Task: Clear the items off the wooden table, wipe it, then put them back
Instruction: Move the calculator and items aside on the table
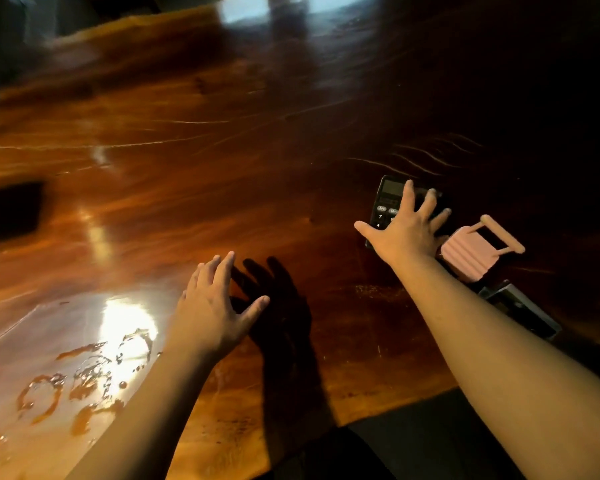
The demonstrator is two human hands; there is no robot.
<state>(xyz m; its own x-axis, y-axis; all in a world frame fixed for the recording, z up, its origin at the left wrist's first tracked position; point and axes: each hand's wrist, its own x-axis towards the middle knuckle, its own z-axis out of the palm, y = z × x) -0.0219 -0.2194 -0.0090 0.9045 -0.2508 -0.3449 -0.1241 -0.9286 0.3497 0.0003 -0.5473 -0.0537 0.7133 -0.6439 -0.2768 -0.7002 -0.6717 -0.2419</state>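
Observation:
A glossy wooden table (222,168) fills the view. On its right part lies a black calculator (387,199). My right hand (407,228) is spread over the calculator with straight fingers, covering its lower half; whether it touches is unclear. Just right of that hand lies a pink folding stand (471,254). A dark flat device with a grey rim (520,311) lies near the right edge, beside my right forearm. My left hand (215,306) hovers over the table's middle with fingers loosely extended, holding nothing.
Wet smears and ring marks (84,372) shine on the near left of the table. A dark flat object (11,211) sits at the left edge. The table's front edge runs under my forearms.

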